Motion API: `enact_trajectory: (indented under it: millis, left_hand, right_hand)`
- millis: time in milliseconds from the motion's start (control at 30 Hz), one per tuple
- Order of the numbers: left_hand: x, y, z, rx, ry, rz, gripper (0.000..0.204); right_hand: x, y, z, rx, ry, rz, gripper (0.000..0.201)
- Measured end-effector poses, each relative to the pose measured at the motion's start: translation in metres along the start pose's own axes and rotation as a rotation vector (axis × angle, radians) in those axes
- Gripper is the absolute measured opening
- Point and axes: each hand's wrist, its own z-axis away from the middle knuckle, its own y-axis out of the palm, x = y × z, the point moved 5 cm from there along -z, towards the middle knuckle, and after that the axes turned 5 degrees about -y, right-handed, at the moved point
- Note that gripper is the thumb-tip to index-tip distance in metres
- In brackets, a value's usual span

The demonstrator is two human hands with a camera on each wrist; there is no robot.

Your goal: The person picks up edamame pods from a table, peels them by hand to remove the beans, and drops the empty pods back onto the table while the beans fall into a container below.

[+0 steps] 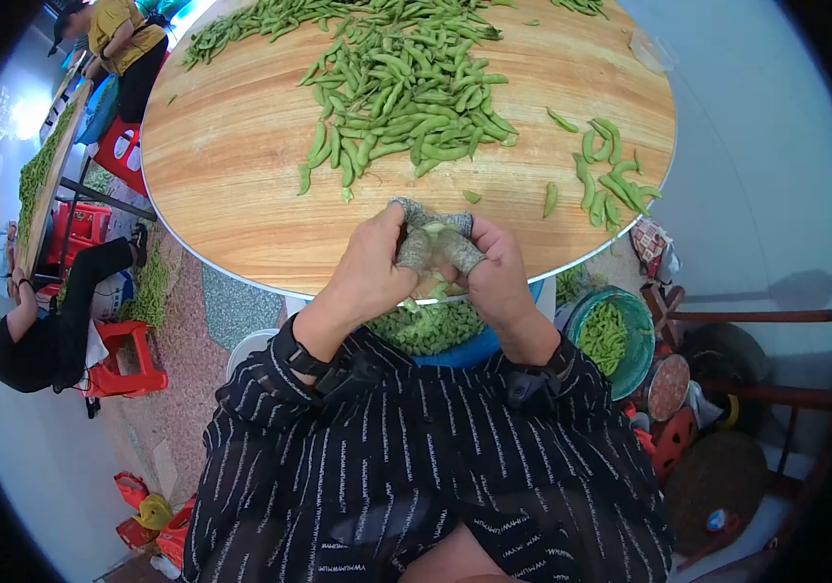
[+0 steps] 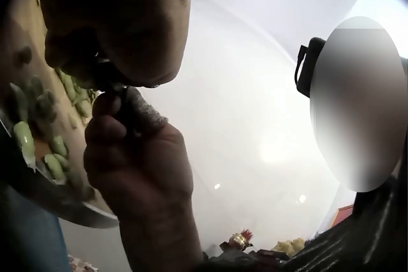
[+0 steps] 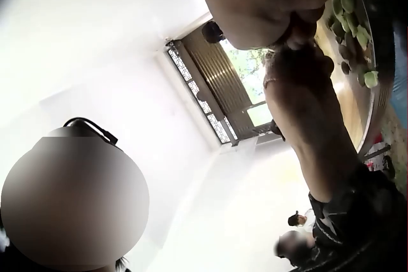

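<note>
Both hands meet over the near edge of the round wooden table (image 1: 231, 223), grey knitted sleeves on their thumbs and forefingers. My left hand (image 1: 367, 264) and my right hand (image 1: 503, 282) pinch a pale green soybean pod (image 1: 436, 227) between the sleeved fingertips. Fingers cover much of it, and it looks blurred. Below the hands, a blue basin (image 1: 479, 352) holds shelled green beans (image 1: 426, 328). A large pile of soybean pods (image 1: 406, 97) lies on the table beyond. In the left wrist view my right hand (image 2: 140, 163) also shows, its fingers curled at the fingertips of the left.
A smaller group of pods (image 1: 610, 180) lies at the table's right. On the floor at right stands a green tub (image 1: 647, 335) with pods. Red stools (image 1: 129, 360) and seated people (image 1: 37, 330) are at left, beside another table (image 1: 52, 185) covered with pods.
</note>
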Motion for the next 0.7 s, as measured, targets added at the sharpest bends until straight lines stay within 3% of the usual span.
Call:
enact_trajectory:
  millis: [67,133,167,233,267,367,433,467,533,567,633,700]
  left_hand:
    - [0.004,-0.002,0.000,0.034,-0.033,0.025,0.023]
    - [0.006,-0.001,0.001,0.068,-0.075,0.050,0.024]
    - [0.002,0.000,0.000,0.042,-0.038,0.091,0.024]
    - [-0.003,0.004,-0.002,0.013,0.000,0.132,0.024]
    - [-0.004,0.005,-0.003,-0.026,0.003,0.223,0.025]
    - [0.010,0.009,-0.007,-0.051,-0.059,0.406,0.027]
    - [0.017,0.010,-0.008,-0.038,-0.122,0.497,0.027]
    - [0.014,0.010,-0.008,-0.023,-0.105,0.488,0.026]
    - [0.006,0.008,-0.007,-0.008,-0.089,0.477,0.024]
    - [0.001,0.009,-0.006,0.023,-0.101,0.536,0.022]
    - [-0.001,0.007,-0.006,0.055,-0.110,0.596,0.019]
    - [0.005,0.007,-0.006,0.214,-0.228,0.689,0.020]
  right_hand:
    - [-0.001,0.002,0.000,-0.038,-0.004,-0.023,0.016]
    - [0.018,0.007,0.004,-0.053,-0.514,0.453,0.016]
    - [0.018,0.007,0.005,-0.052,-0.512,0.452,0.016]
    - [0.019,0.011,0.007,-0.033,-0.544,0.816,0.016]
    - [0.019,0.010,0.006,-0.031,-0.542,0.815,0.016]
    - [0.018,0.008,0.003,-0.025,-0.508,0.663,0.016]
    - [0.009,0.007,-0.001,-0.008,-0.340,0.215,0.013]
    - [0.011,0.005,-0.002,-0.011,-0.342,0.216,0.013]
    - [0.003,0.000,-0.005,-0.003,-0.055,-0.110,0.010]
    - [0.003,-0.003,-0.005,-0.002,-0.053,-0.112,0.010]
    - [0.000,-0.004,-0.006,0.061,0.066,-0.386,0.010]
    - [0.000,-0.006,-0.006,0.060,0.092,-0.452,0.010]
